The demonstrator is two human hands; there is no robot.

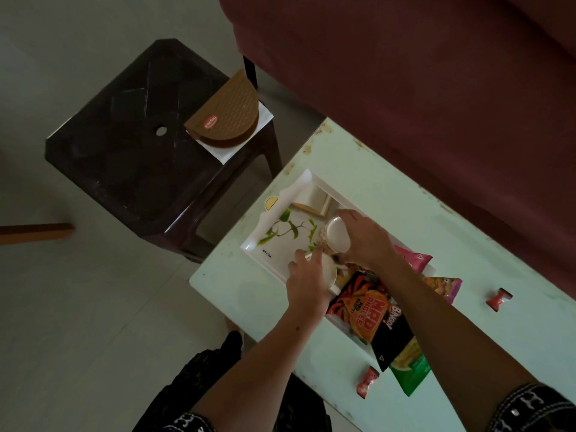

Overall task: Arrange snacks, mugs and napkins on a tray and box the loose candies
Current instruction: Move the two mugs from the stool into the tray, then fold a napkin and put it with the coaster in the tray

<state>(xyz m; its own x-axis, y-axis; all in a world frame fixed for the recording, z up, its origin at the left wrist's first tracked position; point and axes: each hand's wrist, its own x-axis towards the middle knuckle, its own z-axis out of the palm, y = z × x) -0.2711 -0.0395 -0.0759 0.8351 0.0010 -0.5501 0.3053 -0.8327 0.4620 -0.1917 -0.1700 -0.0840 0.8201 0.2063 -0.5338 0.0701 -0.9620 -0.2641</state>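
Over the white tray [282, 244] on the pale table [389, 194], our right hand [366, 236] grips a tilted mug [336, 236]; our left hand [307, 283] clasps a second mug [331, 274]. Snack packets [371, 313] lie across the tray; wrapped candies [368, 381] loose on the table.

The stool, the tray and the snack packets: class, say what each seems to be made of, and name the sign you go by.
Stool: dark moulded plastic, likely; embossed pattern, centre hole, slight sheen.
Tray: white, smooth, glossy with a printed leaf design; probably melamine or plastic, though the look leaves it open.
Snack packets: thin printed plastic film; creases and shiny highlights.
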